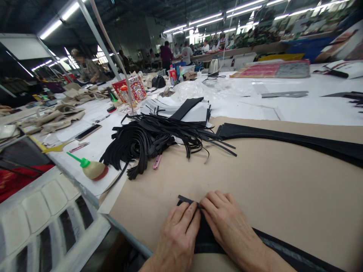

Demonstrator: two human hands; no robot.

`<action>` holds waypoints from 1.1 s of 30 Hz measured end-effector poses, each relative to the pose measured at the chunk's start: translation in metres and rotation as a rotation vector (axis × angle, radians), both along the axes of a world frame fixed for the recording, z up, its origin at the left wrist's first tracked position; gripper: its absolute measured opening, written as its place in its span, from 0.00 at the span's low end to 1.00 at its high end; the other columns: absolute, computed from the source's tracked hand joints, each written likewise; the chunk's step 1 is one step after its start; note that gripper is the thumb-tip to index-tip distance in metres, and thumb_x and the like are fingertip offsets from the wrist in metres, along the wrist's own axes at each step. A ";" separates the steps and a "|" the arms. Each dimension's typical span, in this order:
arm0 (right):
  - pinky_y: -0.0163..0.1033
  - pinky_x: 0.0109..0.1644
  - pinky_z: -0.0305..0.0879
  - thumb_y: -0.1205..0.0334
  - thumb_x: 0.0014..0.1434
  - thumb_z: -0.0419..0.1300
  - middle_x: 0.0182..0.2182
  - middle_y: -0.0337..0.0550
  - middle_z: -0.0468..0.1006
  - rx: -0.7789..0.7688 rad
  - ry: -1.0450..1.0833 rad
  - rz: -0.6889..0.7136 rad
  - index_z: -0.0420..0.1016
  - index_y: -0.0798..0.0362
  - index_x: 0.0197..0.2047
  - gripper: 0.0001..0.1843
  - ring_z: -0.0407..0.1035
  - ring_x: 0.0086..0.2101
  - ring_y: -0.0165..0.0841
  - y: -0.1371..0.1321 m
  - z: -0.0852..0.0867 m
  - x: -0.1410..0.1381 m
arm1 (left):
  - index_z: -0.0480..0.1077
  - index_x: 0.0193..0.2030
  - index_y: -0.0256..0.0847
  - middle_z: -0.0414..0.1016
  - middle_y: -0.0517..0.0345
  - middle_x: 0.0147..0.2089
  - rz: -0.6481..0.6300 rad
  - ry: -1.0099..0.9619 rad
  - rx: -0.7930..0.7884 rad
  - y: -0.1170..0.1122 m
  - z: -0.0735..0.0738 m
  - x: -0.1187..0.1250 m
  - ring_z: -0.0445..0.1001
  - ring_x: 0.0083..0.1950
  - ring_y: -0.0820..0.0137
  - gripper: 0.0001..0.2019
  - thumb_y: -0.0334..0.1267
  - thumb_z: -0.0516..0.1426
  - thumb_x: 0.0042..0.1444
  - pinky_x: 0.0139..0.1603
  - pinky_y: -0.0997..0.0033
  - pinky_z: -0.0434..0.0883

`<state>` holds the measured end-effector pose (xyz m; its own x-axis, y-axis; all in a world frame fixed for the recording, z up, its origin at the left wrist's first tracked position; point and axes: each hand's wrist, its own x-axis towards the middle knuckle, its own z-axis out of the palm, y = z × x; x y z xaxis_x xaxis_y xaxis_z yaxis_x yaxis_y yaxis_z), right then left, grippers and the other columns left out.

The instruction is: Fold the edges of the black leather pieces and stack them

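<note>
My left hand [180,232] and my right hand [231,223] meet at the near edge of the table. Their fingertips are closed on a narrow black strip [185,198], whose free end sticks out past my left fingers. Beneath them lies a curved black panel [205,234], running off to the lower right under my right wrist. My fingers hide most of the strip where it meets the panel's edge. Farther off, a heap of black strips [141,139] lies bunched, with a pink cutter [157,162] beside it.
Beige sheet [272,170] covers the near table. Long black panels [283,138] lie stacked behind. At left stand a green-tipped squeeze bottle [93,169], a phone [88,132] and a white slatted chair [39,204]. A red patterned box [137,88] stands farther back. People work in the background.
</note>
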<state>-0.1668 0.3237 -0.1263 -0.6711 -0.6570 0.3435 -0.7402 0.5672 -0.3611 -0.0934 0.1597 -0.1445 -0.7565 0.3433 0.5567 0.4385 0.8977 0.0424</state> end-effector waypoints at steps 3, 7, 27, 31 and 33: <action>0.42 0.41 0.50 0.77 0.61 0.55 0.34 0.42 0.69 -0.026 0.005 0.011 0.70 0.53 0.36 0.09 0.59 0.36 0.37 0.001 -0.002 0.000 | 0.71 0.54 0.33 0.74 0.52 0.55 0.004 0.013 -0.070 -0.002 0.009 -0.001 0.67 0.56 0.62 0.20 0.27 0.44 0.61 0.53 0.63 0.68; 0.43 0.43 0.51 0.79 0.58 0.56 0.36 0.43 0.71 -0.053 0.037 0.046 0.71 0.54 0.38 0.10 0.60 0.37 0.36 0.006 -0.003 0.001 | 0.71 0.54 0.34 0.75 0.53 0.55 0.013 -0.004 -0.113 -0.002 0.013 -0.003 0.69 0.54 0.62 0.20 0.27 0.44 0.61 0.52 0.65 0.67; 0.44 0.51 0.52 0.76 0.62 0.51 0.46 0.41 0.72 0.095 -0.183 -0.112 0.70 0.50 0.52 0.19 0.61 0.45 0.34 0.127 0.033 0.036 | 0.70 0.55 0.45 0.71 0.49 0.56 -0.051 0.081 -0.305 -0.017 0.000 -0.016 0.70 0.54 0.60 0.17 0.34 0.52 0.60 0.51 0.62 0.65; 0.43 0.50 0.55 0.78 0.61 0.47 0.46 0.45 0.71 0.066 -0.167 -0.230 0.70 0.50 0.55 0.24 0.63 0.43 0.35 0.161 0.032 0.044 | 0.70 0.54 0.43 0.74 0.52 0.54 -0.071 0.060 -0.267 -0.008 0.010 -0.016 0.70 0.54 0.63 0.15 0.34 0.51 0.62 0.52 0.64 0.62; 0.43 0.49 0.56 0.78 0.61 0.47 0.46 0.45 0.71 0.056 -0.170 -0.228 0.70 0.49 0.57 0.25 0.64 0.43 0.35 0.173 0.030 0.048 | 0.70 0.53 0.41 0.76 0.53 0.50 -0.070 0.047 -0.227 -0.003 0.015 -0.018 0.70 0.52 0.64 0.14 0.34 0.51 0.63 0.52 0.64 0.61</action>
<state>-0.1186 0.4964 -0.0963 -0.8486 -0.4972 0.1805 -0.5225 0.7349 -0.4323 -0.1113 0.1566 -0.1300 -0.7014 0.5143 0.4935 0.4966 0.8493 -0.1793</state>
